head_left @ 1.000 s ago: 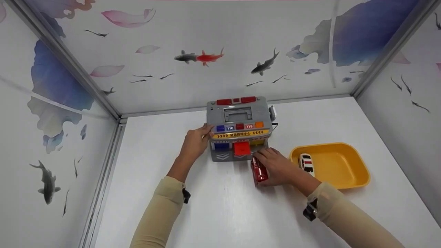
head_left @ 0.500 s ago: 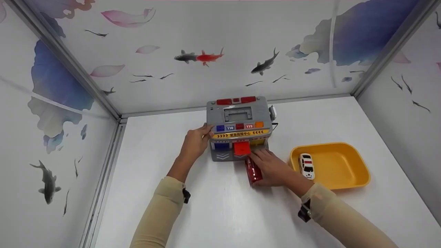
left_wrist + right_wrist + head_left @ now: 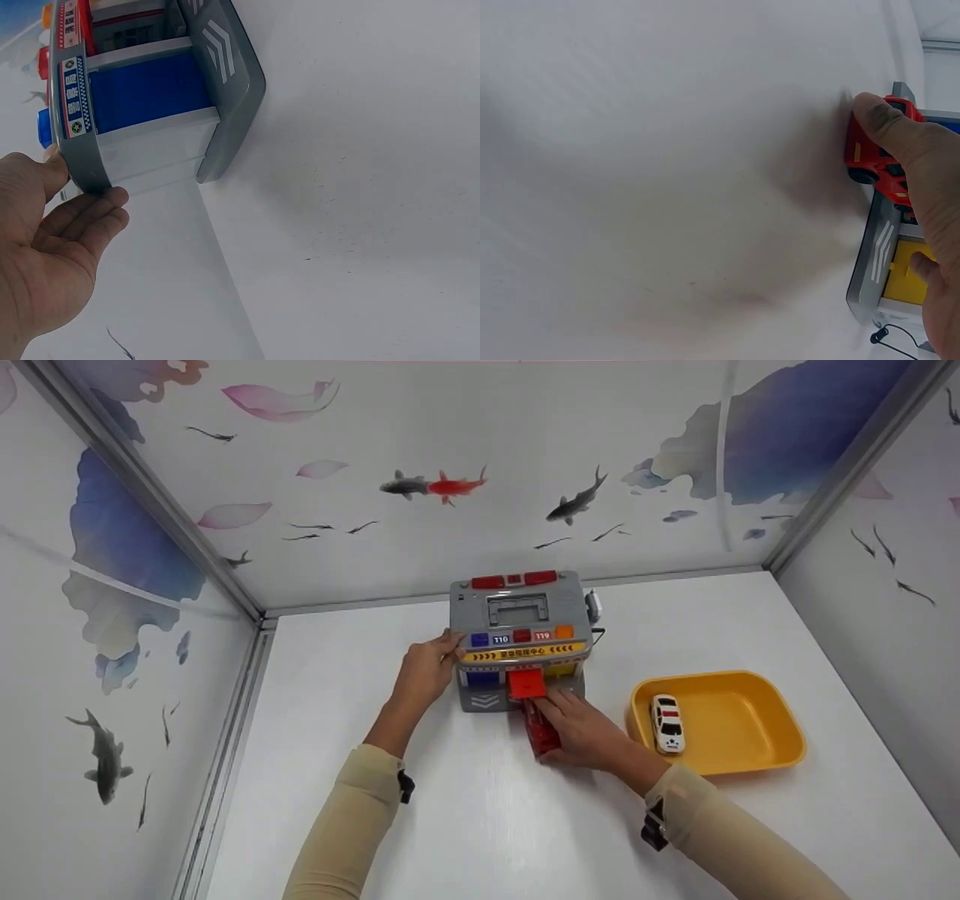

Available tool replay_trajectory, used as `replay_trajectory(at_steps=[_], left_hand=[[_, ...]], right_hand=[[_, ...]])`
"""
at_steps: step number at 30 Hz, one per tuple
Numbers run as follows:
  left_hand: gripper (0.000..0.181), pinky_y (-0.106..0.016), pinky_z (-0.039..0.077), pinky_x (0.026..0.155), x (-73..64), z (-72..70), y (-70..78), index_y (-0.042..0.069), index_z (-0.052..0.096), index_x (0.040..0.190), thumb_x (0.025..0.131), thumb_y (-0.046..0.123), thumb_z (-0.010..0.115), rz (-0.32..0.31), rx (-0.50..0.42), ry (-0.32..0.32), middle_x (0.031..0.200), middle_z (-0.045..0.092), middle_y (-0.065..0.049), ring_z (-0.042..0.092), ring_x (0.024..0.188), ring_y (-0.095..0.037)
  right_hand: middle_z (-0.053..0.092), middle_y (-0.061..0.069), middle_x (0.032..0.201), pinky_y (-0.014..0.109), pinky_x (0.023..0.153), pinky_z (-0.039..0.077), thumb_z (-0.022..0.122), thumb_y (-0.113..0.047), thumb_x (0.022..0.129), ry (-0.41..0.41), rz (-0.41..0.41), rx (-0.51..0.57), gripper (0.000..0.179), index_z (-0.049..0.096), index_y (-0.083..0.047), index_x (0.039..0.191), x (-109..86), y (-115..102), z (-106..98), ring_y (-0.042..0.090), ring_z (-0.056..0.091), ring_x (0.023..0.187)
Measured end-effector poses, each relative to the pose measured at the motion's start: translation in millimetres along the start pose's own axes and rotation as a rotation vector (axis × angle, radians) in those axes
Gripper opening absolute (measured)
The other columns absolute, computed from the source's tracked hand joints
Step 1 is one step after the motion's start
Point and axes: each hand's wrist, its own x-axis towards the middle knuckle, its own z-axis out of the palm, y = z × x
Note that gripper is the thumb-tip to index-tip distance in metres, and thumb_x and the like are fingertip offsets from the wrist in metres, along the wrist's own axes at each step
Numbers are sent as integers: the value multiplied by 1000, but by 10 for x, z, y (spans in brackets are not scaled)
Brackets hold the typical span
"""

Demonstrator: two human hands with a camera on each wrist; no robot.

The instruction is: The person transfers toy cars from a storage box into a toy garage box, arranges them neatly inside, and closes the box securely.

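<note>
A grey toy garage [image 3: 472, 607] with a blue door [image 3: 154, 90], a raised red door [image 3: 527, 684] and a yellow door [image 3: 907, 281] stands at the back of the white table. My left hand [image 3: 424, 675] pinches the left front corner of its roof, thumb on top and fingers beneath. My right hand [image 3: 589, 731] grips a red toy car [image 3: 540, 733] from its right side, the thumb at its rear end. The car's front end is at the garage's front ramp, just below the raised red door, and the fingers partly cover it.
To the right, a yellow tray [image 3: 780, 720] holds a white toy car [image 3: 667, 724] against its left side. A thin black cord [image 3: 896, 330] hangs by the garage's right side. Printed panels [image 3: 517, 540] rise behind and beside the table.
My right hand has slid the red car leftward, from the front of the yellow door to below the raised red door. The left hand and the garage have stayed put.
</note>
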Motion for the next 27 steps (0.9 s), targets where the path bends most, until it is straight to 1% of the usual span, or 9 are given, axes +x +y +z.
replay_trajectory(at_steps=[4, 7, 13, 18, 23, 27], left_hand=[[41, -46, 53, 122, 3, 0, 9, 14, 68, 151, 113, 28, 66, 14, 12, 9, 160, 59, -13, 61, 149, -32], [41, -45, 53, 123, 4, 2, 18, 15, 68, 152, 113, 28, 66, 4, 11, 8, 160, 60, -12, 61, 150, -31], [43, -45, 50, 125, 2, 4, 33, 19, 66, 154, 113, 30, 66, -40, -3, -3, 163, 57, -8, 58, 152, -29], [42, -44, 51, 124, -6, 9, 32, 19, 67, 153, 112, 29, 66, -35, -1, 4, 162, 58, -8, 59, 152, -28], [43, -44, 51, 124, -19, 11, 22, 20, 66, 154, 112, 30, 66, -40, -10, -5, 163, 57, -8, 58, 152, -29], [43, -45, 51, 124, -16, 8, 15, 21, 66, 154, 112, 31, 66, -29, -19, 0, 163, 57, -9, 59, 152, -29]], right_hand=[[39, 16, 175, 56, 132, 42, 90, -52, 92, 36, -20, -15, 105, 34, -10, 171, 2, 2, 50, 39, 41, 161], [36, 17, 177, 56, 132, 42, 88, -51, 93, 49, -26, -6, 104, 34, -10, 171, 9, 6, 76, 40, 40, 162], [29, 18, 181, 56, 133, 40, 86, -49, 96, 44, -19, 17, 105, 29, -11, 175, 32, 2, 103, 41, 37, 164], [26, 19, 182, 57, 132, 41, 85, -49, 97, 45, -6, 6, 106, 26, -11, 176, 44, -6, 110, 42, 36, 165], [23, 20, 183, 60, 131, 42, 77, -55, 100, 9, 7, 18, 102, 25, -15, 177, 51, -16, 135, 45, 32, 166], [23, 24, 182, 63, 129, 43, 75, -55, 101, 7, 10, 31, 98, 27, -14, 176, 59, -23, 170, 50, 31, 166]])
